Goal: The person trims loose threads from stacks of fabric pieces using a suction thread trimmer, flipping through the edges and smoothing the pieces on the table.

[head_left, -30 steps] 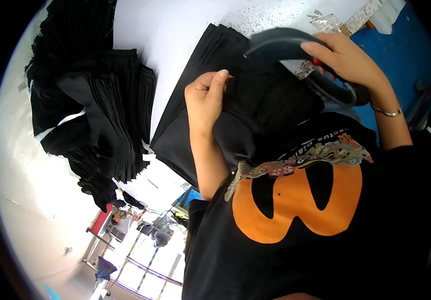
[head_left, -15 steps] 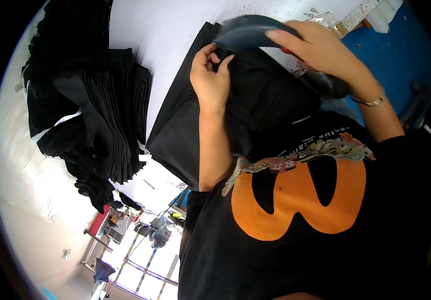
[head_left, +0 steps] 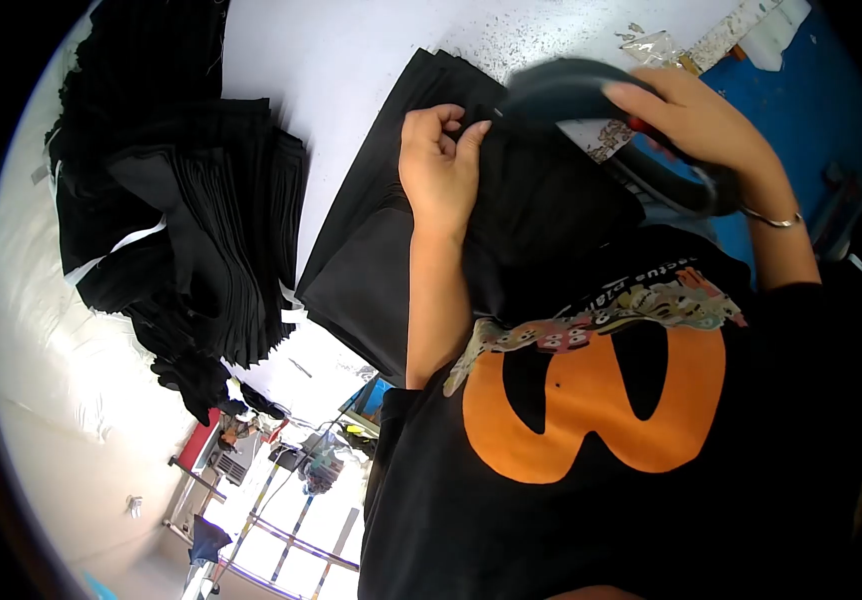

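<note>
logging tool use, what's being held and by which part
Right hand: the dark curved tool, grip beside its red part. Left hand is at the black cloth; whether it pinches any can't be told.

A white, dark-speckled flat surface [head_left: 321, 80] carries a flat stack of smooth black cloth [head_left: 361, 290]. Left of the stack lies a bulky heap of layered black fabric [head_left: 241, 230]; beyond its upper right, a crumpled clear plastic packet [head_left: 656, 47]; near its lower-left edge, a thin dark sliver [head_left: 301, 369].
</note>
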The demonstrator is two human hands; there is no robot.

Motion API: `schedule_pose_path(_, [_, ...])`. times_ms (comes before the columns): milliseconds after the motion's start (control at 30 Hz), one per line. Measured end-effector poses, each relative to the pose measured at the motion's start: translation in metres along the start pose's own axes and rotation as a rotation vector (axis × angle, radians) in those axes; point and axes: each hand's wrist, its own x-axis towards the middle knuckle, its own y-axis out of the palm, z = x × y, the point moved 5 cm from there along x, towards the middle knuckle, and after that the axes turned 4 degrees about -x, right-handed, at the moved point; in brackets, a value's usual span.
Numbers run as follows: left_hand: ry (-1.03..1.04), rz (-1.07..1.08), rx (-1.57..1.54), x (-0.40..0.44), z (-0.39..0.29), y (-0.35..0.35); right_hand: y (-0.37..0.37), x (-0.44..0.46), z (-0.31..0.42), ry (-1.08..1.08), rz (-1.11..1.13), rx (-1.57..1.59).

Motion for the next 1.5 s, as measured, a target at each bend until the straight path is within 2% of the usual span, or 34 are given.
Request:
schedule_pose_path(33, [-0.030,0.011,0.024,0.001,0.001,0.000,0.001,-0.004,-0.004,-0.011,0.098,-0.008])
schedule_pose_path(133, [-0.029,0.044,0.029,0.002,-0.002,0.001,0.009,0.008,0.008,-0.011,0.010,-0.047])
schedule_pose_path(167, [0.013,0.045,0.022,0.005,-0.005,0.002,0.012,0.013,0.022,-0.235,-0.144,-0.040])
schedule_pose_path(200, [0.020,0.041,0.027,0.005,-0.004,0.000,0.015,0.023,0.023,-0.137,-0.190,-0.032])
schedule_pose_path(267, [-0.049,0.045,-0.210,-0.006,0.004,-0.008,0.016,0.016,0.029,-0.027,-0.133,0.038])
schedule_pose_path(333, [-0.046,0.026,-0.196,-0.020,-0.004,-0.029,0.007,-0.001,0.016,-0.009,-0.046,0.010])
schedule_pose_path(400, [0.386,0.205,0.256,-0.029,-0.029,-0.043,0.008,-0.004,0.010,0.014,0.042,-0.037])
schedule_pose_path(433, [0.242,0.308,-0.024,-0.028,-0.021,-0.042,0.009,-0.003,0.014,-0.049,-0.025,-0.076])
schedule_pose_path(500, [-0.265,0.322,-0.147,-0.029,-0.006,-0.032,0.016,0.004,0.028,-0.111,-0.178,-0.112])
schedule_pose_path(533, [-0.474,0.290,0.049,-0.022,-0.012,-0.028,0.021,0.013,0.033,-0.188,-0.269,-0.101])
schedule_pose_path(600, [-0.103,-0.045,0.047,-0.010,-0.004,-0.018,0.018,0.008,0.050,-0.359,-0.322,-0.144])
schedule_pose_path(633, [0.050,-0.078,0.201,-0.002,-0.014,-0.016,0.015,0.003,0.056,-0.416,-0.342,-0.158])
schedule_pose_path(667, [0.130,-0.112,0.321,-0.001,-0.008,-0.011,0.009,-0.005,0.046,-0.245,-0.225,-0.170])
schedule_pose_path(700, [0.111,-0.110,0.276,-0.001,-0.003,-0.008,0.009,-0.008,0.036,-0.074,-0.103,-0.186])
schedule_pose_path(800, [0.133,-0.142,0.205,-0.003,0.008,-0.004,0.009,-0.009,0.038,-0.118,-0.151,-0.269])
schedule_pose_path(867, [0.183,-0.174,0.185,-0.001,0.006,-0.007,0.024,0.010,0.042,-0.181,-0.232,-0.280])
schedule_pose_path(933, [0.419,-0.204,0.262,-0.003,-0.010,-0.013,0.027,0.019,0.052,-0.321,-0.510,-0.307])
schedule_pose_path(967, [0.327,-0.205,0.146,-0.006,-0.008,-0.020,0.025,0.009,0.056,-0.347,-0.498,-0.356])
schedule_pose_path(1000, [0.056,-0.085,-0.048,-0.013,0.015,-0.026,0.016,-0.002,0.057,-0.347,-0.503,-0.356])
schedule_pose_path(1067, [-0.216,0.119,-0.476,-0.020,0.025,-0.036,0.012,-0.012,0.040,-0.121,-0.180,-0.281])
schedule_pose_path(1100, [-0.275,0.027,-0.430,-0.017,0.026,-0.036,0.011,-0.014,0.039,-0.099,-0.139,-0.251])
schedule_pose_path(1133, [-0.332,-0.042,-0.223,-0.010,0.015,-0.033,0.016,-0.011,0.038,-0.096,-0.135,-0.251])
schedule_pose_path(1200, [0.084,-0.064,0.258,0.002,-0.001,-0.019,0.024,0.000,0.055,-0.320,-0.401,-0.411])
schedule_pose_path(1233, [0.102,-0.072,0.266,0.004,0.004,-0.013,0.030,0.008,0.055,-0.243,-0.458,-0.358])
schedule_pose_path(1267, [0.110,-0.076,0.265,0.005,0.008,-0.013,0.027,0.006,0.058,-0.246,-0.466,-0.359])
schedule_pose_path(1333, [0.257,-0.062,0.356,0.005,0.003,-0.016,0.025,0.001,0.058,-0.140,-0.312,-0.342])
schedule_pose_path(1367, [0.367,-0.123,0.338,0.002,-0.001,-0.018,0.019,-0.008,0.056,-0.189,-0.294,-0.389])
schedule_pose_path(1400, [0.360,-0.127,0.343,-0.004,-0.001,-0.022,0.015,-0.009,0.052,-0.195,-0.286,-0.388])
schedule_pose_path(1467, [-0.073,0.066,-0.045,-0.015,0.018,-0.021,0.015,-0.008,0.038,-0.084,-0.156,-0.265])
schedule_pose_path(1500, [-0.058,0.096,-0.177,-0.013,0.026,-0.025,0.019,-0.005,0.044,-0.240,-0.314,-0.429])
